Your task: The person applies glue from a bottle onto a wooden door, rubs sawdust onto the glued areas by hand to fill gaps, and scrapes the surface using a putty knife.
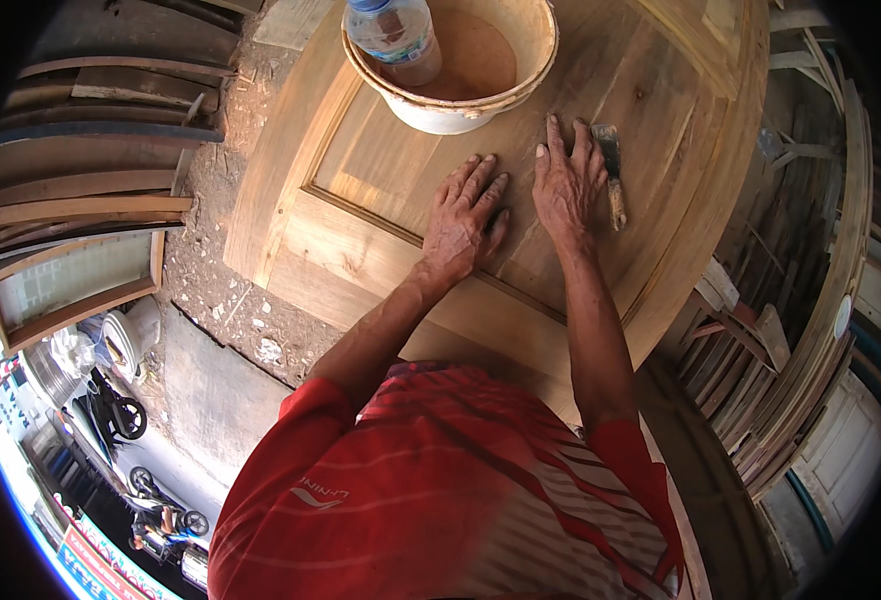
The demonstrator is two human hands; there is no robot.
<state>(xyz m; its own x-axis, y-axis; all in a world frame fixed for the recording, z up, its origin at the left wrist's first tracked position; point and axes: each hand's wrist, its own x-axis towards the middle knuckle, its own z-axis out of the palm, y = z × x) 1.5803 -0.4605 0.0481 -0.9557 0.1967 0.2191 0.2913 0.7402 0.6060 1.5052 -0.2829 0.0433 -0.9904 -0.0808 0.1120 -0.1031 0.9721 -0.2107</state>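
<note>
Door panel (521, 130) under both flat, empty hands.
Left hand (464, 222) and right hand (567, 185) press it; putty knife (613, 175) beside right hand could get knocked, bowl (461, 105) nudged.

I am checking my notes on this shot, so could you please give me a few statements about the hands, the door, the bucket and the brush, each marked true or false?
1. Both hands lie flat on the wooden door. True: the left hand and the right hand rest palm down on it.
2. The right hand grips the brush. False: the brush lies on the door just beside that hand, ungripped.
3. A plastic bottle stands in the bucket. True.
4. The bucket sits on the ground. False: it sits on the door.
5. The person wears a blue shirt. False: the shirt is red with pale stripes.
</note>
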